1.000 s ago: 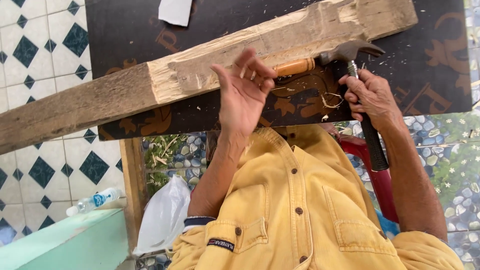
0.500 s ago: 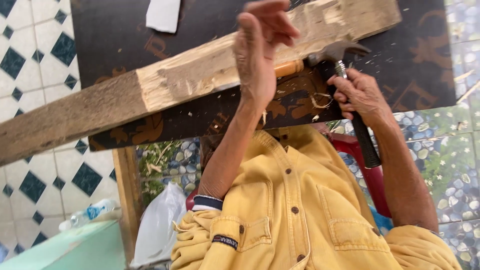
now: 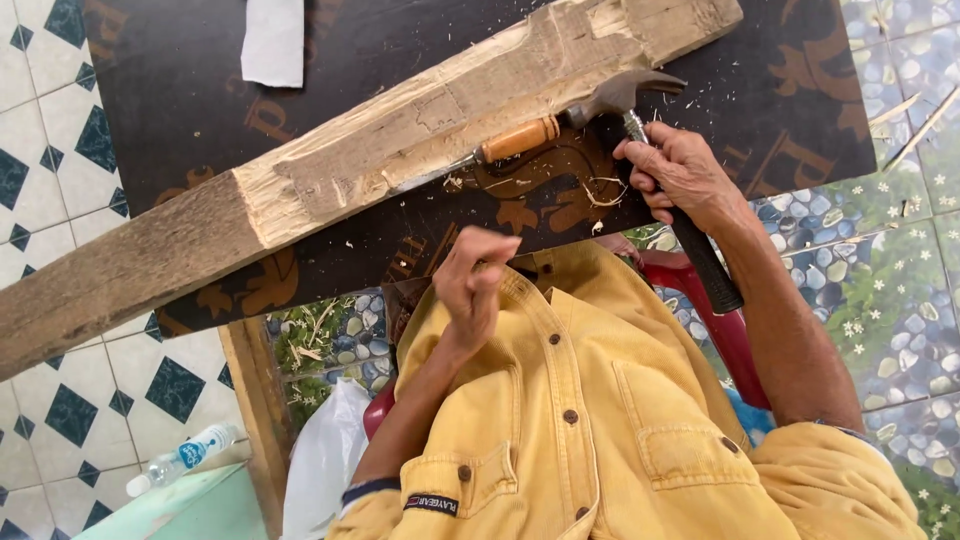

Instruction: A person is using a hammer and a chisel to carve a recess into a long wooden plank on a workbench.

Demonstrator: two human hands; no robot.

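A plastic bottle [image 3: 183, 458] lies on the tiled floor [image 3: 40, 100] (beside a white bag [image 3: 322, 462]).

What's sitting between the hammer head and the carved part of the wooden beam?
In the head view, a chisel with an orange wooden handle lies there on the dark board, its blade reaching the carved notch of the beam, its handle end beside the hammer head.

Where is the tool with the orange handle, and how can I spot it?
Find the long wooden beam lying slantwise across the dark board. The chisel rests along its near edge, beside the hammer held in the right hand. It alone has a smooth orange-brown handle.
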